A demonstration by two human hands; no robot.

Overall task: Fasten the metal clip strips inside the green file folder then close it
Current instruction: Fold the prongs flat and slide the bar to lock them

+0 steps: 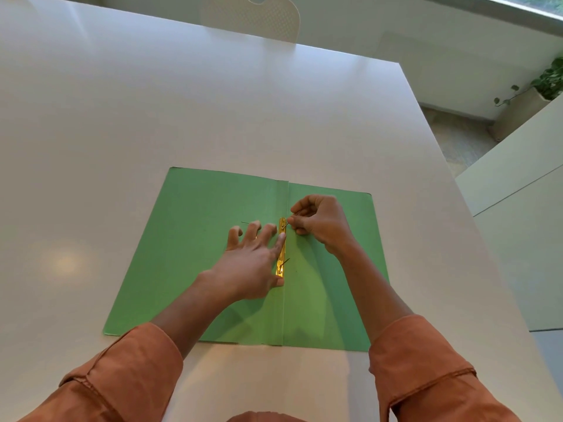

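Left hand (254,263) spread flat, index finger pressing the brass clip strip (281,248) along the spine of the green folder (195,269) — folder open near the desk's (152,117) front edge. Right hand (320,222) pinches a thin prong (295,214) at the strip's far end.

— Lighting? 
— Bright, soft daylight from the window (518,7) at upper right. Round warm glare spot on the glossy table (65,263), left side.

— Shadows? 
— Soft, falling under both forearms across the green file folder (189,254).

— Quality? 
— Sharp centrally; wide-angle bending of table edges; slight softness toward corners.
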